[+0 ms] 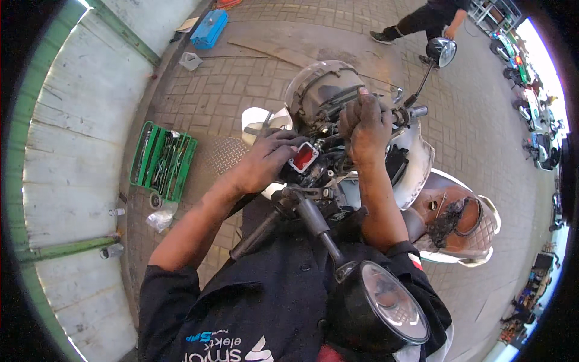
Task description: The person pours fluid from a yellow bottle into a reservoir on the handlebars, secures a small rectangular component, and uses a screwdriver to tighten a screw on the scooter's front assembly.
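Reservoir servicing appeared under way: beside the open, pale-rimmed rectangular reservoir, red inside [304, 157], on a white scooter [418, 172], the left hand [266, 158] curled half-open, the right hand [366, 127] bunched, holds indeterminable, the next move seemingly requiring a steady rim.

The floor [205, 99] is made of brown-grey paving bricks, laid in a pattern. Near its left edge, along the wall, stands an open green toolbox [186, 174]. Just beside the near end of it there are a small round roll [155, 200] and a crumpled clear plastic bag [160, 219]. Toward the far left corner of the floor is a blue box [208, 30], and near this one a small white container [190, 61]. A wide, flat brown board [289, 41] covers part of the far side. On the middle stands a white scooter [427, 158]. Along the right edge several motorbikes [534, 105] are parked in a row.
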The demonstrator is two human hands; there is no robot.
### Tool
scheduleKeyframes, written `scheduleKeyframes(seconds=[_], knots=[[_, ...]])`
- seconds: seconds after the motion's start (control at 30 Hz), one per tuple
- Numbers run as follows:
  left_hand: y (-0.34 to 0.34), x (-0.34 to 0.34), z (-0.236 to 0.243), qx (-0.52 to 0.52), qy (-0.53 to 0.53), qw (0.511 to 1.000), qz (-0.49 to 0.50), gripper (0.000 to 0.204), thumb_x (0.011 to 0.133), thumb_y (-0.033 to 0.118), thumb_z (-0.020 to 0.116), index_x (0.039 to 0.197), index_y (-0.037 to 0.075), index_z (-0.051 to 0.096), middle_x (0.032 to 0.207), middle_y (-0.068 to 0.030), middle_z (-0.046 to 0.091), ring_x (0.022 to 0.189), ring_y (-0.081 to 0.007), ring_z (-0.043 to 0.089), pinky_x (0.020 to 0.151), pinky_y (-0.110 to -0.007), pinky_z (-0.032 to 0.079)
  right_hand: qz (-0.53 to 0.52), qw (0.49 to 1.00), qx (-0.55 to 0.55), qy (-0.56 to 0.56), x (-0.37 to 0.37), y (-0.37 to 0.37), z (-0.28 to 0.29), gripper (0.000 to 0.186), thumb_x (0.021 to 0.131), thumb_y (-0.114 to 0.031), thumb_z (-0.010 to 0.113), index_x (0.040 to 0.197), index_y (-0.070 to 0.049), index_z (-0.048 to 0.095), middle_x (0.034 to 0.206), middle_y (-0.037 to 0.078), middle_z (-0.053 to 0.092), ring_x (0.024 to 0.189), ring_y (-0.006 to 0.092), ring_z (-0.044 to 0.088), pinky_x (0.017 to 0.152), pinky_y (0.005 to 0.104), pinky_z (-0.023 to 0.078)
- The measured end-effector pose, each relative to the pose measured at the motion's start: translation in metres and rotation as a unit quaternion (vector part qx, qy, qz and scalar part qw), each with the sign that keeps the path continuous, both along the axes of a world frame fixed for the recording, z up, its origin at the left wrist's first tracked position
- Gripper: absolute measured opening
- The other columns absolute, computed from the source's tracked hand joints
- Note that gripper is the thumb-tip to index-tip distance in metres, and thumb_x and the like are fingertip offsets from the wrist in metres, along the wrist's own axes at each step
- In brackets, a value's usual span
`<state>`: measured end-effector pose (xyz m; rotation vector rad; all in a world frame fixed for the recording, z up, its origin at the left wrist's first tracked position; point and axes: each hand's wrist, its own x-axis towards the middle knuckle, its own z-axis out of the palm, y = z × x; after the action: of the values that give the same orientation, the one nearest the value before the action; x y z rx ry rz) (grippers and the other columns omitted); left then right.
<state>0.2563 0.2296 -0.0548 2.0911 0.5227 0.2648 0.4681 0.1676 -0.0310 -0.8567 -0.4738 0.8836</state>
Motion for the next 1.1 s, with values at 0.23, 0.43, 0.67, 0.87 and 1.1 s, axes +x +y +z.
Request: scheduleKeyframes(seconds=[0.23, 0.43, 0.67, 0.87, 1.1], knots=[[0.008, 0.004, 0.011, -0.087, 0.018, 0.996, 0.009, 0.052, 0.095, 0.025, 0.046, 0.135, -0.007, 0.053, 0.135, -0.0196, 0.053, 0.125, -0.0259, 0.051, 0.108, -0.033, 0.037, 0.022, 0.996, -0.03, -0.075, 0.002, 0.008, 0.003, 0.041, 0.101, -0.023, 0.055, 0.063, -0.01, 0.048, 0.058, -0.006, 0.04, 0.05, 0.0053, 0.032, 0.046, 0.0264, 0.026], [0.012, -0.003, -0.002, 0.054, -0.011, 0.997, -0.046, 0.052, 0.095, 0.024, 0.045, 0.136, -0.007, 0.052, 0.134, -0.0209, 0.054, 0.125, -0.0262, 0.051, 0.108, -0.034, 0.037, 0.01, 0.999, -0.027, -0.042, -0.002, 0.008, 0.008, 0.043, 0.101, -0.022, 0.054, 0.061, -0.01, 0.047, 0.058, -0.006, 0.04, 0.049, 0.0054, 0.032, 0.046, 0.0268, 0.026], [0.007, 0.001, 0.009, -0.117, 0.014, 0.992, 0.033, 0.051, 0.096, 0.025, 0.045, 0.134, -0.007, 0.054, 0.134, -0.022, 0.055, 0.128, -0.0283, 0.049, 0.109, -0.036, 0.037, 0.023, 0.999, -0.017, -0.024, -0.003, 0.008, 0.006, 0.039, 0.101, -0.021, 0.055, 0.064, -0.01, 0.048, 0.057, -0.005, 0.039, 0.047, 0.0068, 0.033, 0.044, 0.0267, 0.026], [0.003, 0.007, 0.006, -0.102, 0.027, 0.994, 0.036, 0.05, 0.094, 0.026, 0.046, 0.133, -0.004, 0.057, 0.135, -0.023, 0.054, 0.133, -0.0314, 0.042, 0.113, -0.039, 0.031, 0.004, 0.999, -0.024, -0.038, 0.005, 0.008, 0.001, 0.036, 0.099, -0.023, 0.057, 0.067, -0.01, 0.05, 0.058, -0.006, 0.04, 0.048, 0.0072, 0.036, 0.046, 0.0265, 0.028], [0.03, -0.007, -0.005, 0.042, -0.007, 0.996, -0.081, 0.046, 0.097, 0.023, 0.043, 0.132, -0.003, 0.058, 0.136, -0.0195, 0.054, 0.129, -0.0277, 0.046, 0.109, -0.036, 0.036, 0.011, 0.995, -0.072, -0.063, -0.006, 0.016, 0.01, 0.035, 0.097, -0.022, 0.058, 0.065, -0.016, 0.044, 0.053, -0.005, 0.035, 0.041, 0.0088, 0.029, 0.039, 0.0274, 0.021]])
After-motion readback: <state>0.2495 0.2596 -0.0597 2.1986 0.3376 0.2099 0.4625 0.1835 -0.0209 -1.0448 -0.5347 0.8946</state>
